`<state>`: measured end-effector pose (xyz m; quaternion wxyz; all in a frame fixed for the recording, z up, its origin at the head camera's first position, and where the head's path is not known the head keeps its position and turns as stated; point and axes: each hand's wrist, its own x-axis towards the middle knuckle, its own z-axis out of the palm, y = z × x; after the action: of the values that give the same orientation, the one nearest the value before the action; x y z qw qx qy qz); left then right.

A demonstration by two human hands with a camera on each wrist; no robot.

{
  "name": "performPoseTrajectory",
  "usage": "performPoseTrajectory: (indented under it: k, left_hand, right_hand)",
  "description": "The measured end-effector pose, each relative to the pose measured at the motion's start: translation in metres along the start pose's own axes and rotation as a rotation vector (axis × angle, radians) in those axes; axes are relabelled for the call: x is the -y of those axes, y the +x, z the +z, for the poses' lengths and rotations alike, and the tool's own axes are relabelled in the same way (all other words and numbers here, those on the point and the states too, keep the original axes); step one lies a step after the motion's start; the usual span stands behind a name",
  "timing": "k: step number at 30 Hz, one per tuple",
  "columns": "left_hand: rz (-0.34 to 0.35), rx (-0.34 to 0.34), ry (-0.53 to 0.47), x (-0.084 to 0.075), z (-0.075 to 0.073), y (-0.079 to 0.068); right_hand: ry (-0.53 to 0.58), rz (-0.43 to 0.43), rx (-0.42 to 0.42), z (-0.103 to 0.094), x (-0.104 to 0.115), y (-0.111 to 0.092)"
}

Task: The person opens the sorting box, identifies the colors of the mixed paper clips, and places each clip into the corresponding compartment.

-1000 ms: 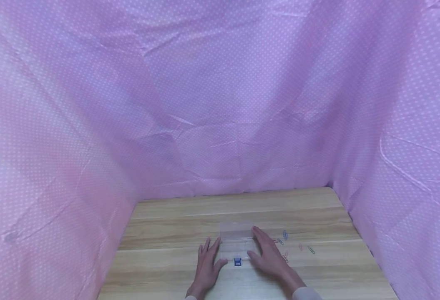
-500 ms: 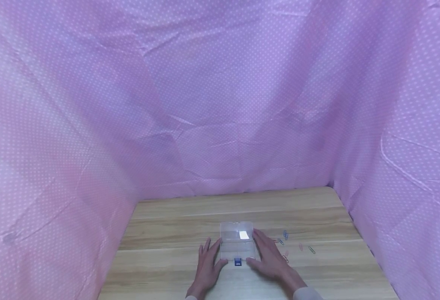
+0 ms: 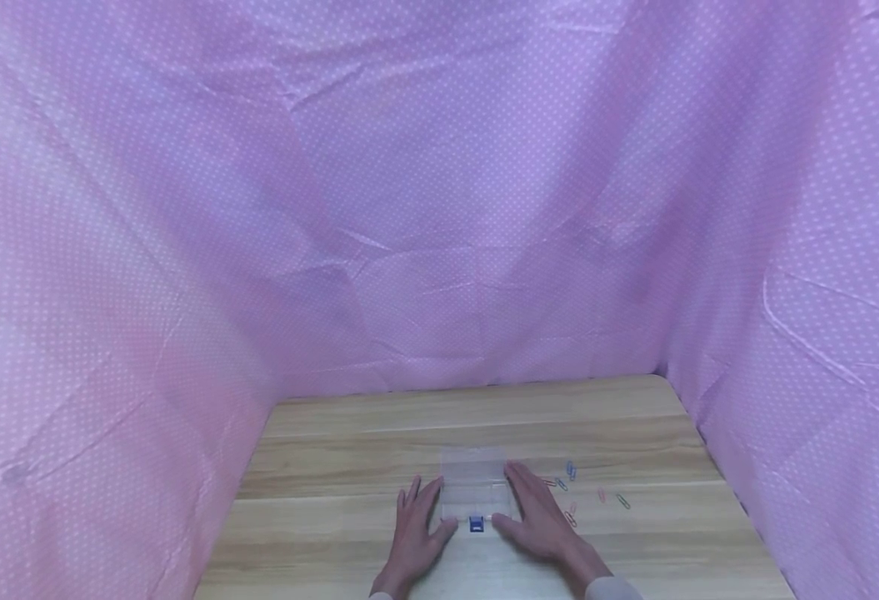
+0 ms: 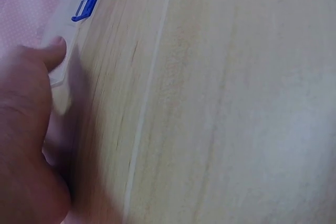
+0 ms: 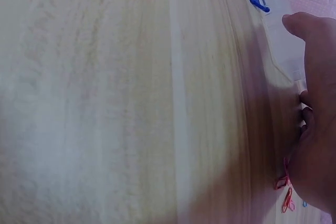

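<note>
A clear plastic storage box (image 3: 475, 500) lies on the table with its lid (image 3: 472, 462) laid back on the far side. Dividers show faintly inside. A blue latch (image 3: 476, 524) sits at the front edge. My left hand (image 3: 415, 533) holds the box's left end, thumb at the front wall and a fingertip at the side. At the right end my right hand (image 3: 544, 521) holds it likewise, its thumb against the front near the latch. Each wrist view shows the thumb at the box, while most fingertips there are hidden or cut off.
Several coloured paper clips lie right of the right hand, among them a blue clip (image 3: 571, 472), a pink clip (image 3: 601, 496) and a green clip (image 3: 622, 501). The wooden table (image 3: 334, 450) is surrounded by pink dotted cloth (image 3: 439, 300).
The lid caught a bright reflection half a second ago, now gone. My right thumb has come down from the box's right side to its front edge. The box has shifted very slightly right.
</note>
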<state>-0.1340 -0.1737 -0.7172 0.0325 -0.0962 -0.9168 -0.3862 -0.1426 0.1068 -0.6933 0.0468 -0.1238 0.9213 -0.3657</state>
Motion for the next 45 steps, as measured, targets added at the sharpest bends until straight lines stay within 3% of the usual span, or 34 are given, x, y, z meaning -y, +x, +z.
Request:
performPoseTrajectory:
  k: [4,18,29,33,38,41,45]
  left_hand:
    - [-0.044,0.026,-0.027,-0.002,-0.003,0.001]
    - [-0.039,-0.006,-0.068,-0.002,-0.003,-0.002]
    - [-0.026,-0.037,-0.043,-0.002,-0.002,-0.001]
    - [-0.018,-0.047,-0.037,-0.002,0.0,-0.001]
    - [-0.019,-0.048,-0.037,-0.002,0.002,-0.003]
    - [-0.004,-0.07,-0.037,-0.001,0.004,-0.004]
    - [0.027,-0.105,-0.038,0.003,0.006,-0.005]
  right_hand:
    - [-0.003,0.004,-0.007,0.001,0.001,0.002]
    - [0.002,0.056,0.036,-0.006,0.013,0.004]
    - [0.023,0.07,0.027,-0.009,0.015,0.004]
    - [0.012,0.054,0.009,-0.013,0.018,0.002]
    - [-0.046,-0.033,-0.041,-0.022,0.021,-0.004]
    - [-0.103,-0.096,-0.093,-0.026,0.021,-0.007]
    - [-0.168,-0.11,-0.138,-0.029,0.017,-0.013]
